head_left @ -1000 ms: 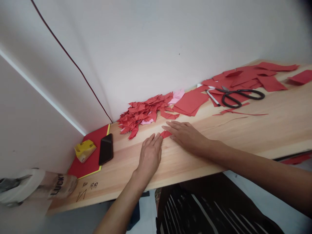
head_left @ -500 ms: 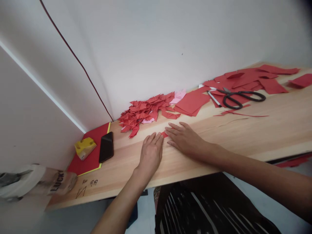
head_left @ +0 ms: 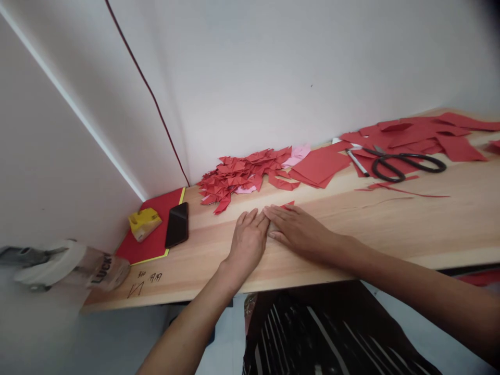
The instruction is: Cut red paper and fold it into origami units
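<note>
My left hand (head_left: 250, 239) lies palm down on the wooden table, its fingers stretched forward and its fingertips against those of my right hand. Flat too, my right hand (head_left: 302, 232) reaches in from the right with fingers extended. Beneath my right hand is a small red paper piece (head_left: 289, 205); only a pointed corner shows past the fingers, and the rest is hidden. Just beyond the hands, a heap of folded red paper pieces (head_left: 238, 177) lies along the wall, with a stack of red paper squares (head_left: 321, 165) to its right.
Black-handled scissors (head_left: 406, 162), a white pen (head_left: 357, 162) and red paper sheets (head_left: 417, 136) lie at right. On the left are a phone (head_left: 177, 225), a yellow packet (head_left: 144, 224) on a red sheet (head_left: 150, 250), and a clear plastic bottle (head_left: 105, 272). The table's front edge (head_left: 187, 301) is close.
My right hand has slid left over the red paper until its fingertips meet my left hand. The paper between the hands is now covered. The whole view has shifted slightly.
</note>
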`<state>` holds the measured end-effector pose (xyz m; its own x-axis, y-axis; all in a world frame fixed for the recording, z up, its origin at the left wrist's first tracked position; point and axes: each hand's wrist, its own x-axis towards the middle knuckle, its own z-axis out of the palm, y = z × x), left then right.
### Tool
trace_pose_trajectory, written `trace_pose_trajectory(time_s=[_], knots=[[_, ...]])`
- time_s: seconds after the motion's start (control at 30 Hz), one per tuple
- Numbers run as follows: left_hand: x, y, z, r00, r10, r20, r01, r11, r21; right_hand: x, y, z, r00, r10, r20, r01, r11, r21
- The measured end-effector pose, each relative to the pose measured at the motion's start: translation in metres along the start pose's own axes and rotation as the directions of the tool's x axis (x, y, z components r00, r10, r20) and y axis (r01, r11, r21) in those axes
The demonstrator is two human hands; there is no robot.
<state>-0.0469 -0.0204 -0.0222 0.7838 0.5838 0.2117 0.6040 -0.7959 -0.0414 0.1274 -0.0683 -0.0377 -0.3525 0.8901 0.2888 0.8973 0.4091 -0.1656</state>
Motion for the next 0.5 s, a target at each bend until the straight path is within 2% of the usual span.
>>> trace_pose_trajectory(time_s=[0.13, 0.5], knots=[[-0.003, 0.0, -0.002, 0.999, -0.022, 0.031, 0.023, 1.0, -0.007, -0.001, 0.001, 0.001, 1.0, 0.007, 0.005, -0.007, 1.0, 0.016], [-0.009, -0.003, 0.0, 1.0, -0.005, -0.004, 0.005, 1.0, -0.029, -0.01, 0.007, -0.006, 0.995, 0.077, 0.058, -0.075, 0.996, -0.041]])
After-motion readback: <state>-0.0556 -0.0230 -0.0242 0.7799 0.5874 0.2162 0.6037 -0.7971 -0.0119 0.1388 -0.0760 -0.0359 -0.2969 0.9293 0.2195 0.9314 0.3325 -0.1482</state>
